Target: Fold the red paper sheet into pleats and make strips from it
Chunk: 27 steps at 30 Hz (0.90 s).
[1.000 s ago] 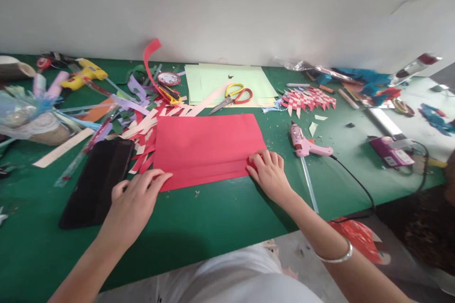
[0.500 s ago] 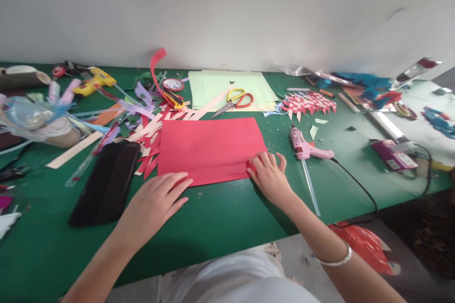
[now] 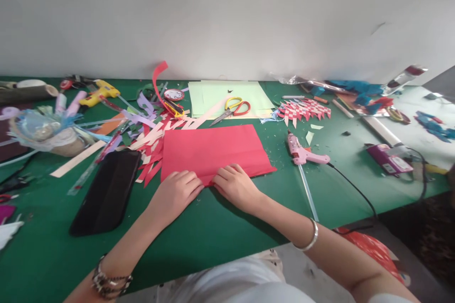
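A sheet of red paper [image 3: 213,149] lies on the green table, with a crease running along its near part. My left hand [image 3: 175,195] has its fingers on the near edge, left of the middle, with the thumb at the front. Close beside it, my right hand [image 3: 237,186] presses on the same edge with bent fingers. Both hands pinch the edge between fingers and thumb; the thumbs are partly hidden. To the right of the sheet, the near edge looks turned up a little at the corner.
Scissors [image 3: 232,110] rest on pale green sheets [image 3: 209,92] behind. Paper strips [image 3: 151,151] and a black phone [image 3: 106,194] lie left. On the right are a pink glue gun [image 3: 304,154] with a cord and a red-white woven paper piece [image 3: 305,110]. A yellow glue gun [image 3: 101,92] lies back left.
My right hand has moved left along the paper's near edge, from the right corner to beside my left hand. My left hand has shifted slightly right, its fingers now further over the paper.
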Each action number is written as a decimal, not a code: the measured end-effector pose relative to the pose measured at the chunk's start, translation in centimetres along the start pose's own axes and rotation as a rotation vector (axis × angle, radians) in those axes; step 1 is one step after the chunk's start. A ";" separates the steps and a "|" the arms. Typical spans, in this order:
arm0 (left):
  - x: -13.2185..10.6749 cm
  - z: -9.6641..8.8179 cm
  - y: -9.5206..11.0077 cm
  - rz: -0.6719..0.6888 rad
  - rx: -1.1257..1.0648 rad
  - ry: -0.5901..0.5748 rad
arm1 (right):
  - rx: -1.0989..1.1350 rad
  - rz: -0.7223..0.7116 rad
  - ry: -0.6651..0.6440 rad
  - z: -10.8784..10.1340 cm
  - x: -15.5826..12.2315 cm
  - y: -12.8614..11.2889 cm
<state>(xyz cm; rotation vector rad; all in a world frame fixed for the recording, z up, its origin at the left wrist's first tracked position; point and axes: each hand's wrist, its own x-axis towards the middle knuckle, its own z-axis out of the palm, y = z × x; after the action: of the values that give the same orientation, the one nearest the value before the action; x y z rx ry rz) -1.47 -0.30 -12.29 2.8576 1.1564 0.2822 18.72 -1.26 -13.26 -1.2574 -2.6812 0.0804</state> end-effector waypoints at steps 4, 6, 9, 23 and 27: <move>0.0 0.6 0.2 -0.065 -0.029 0.004 | 0.025 0.017 0.019 0.3 0.7 -0.2; 0.1 0.8 0.3 -0.068 -0.012 0.038 | 0.013 -0.009 0.032 0.7 1.0 -0.3; 0.4 1.0 0.2 -0.007 0.036 0.077 | -0.020 -0.082 0.049 1.3 1.7 -0.4; 1.0 -3.2 -1.7 0.046 -0.189 0.028 | -0.142 -0.213 0.417 -1.6 -0.2 4.1; 0.8 -4.3 -2.4 0.054 -0.202 0.041 | -0.159 -0.191 0.427 -2.7 -1.4 5.6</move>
<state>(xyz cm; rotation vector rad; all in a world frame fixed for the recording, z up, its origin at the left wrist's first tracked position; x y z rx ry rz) -3.37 1.87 -8.24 2.7211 0.9945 0.4349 24.28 1.18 -11.46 -0.9207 -2.4476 -0.3883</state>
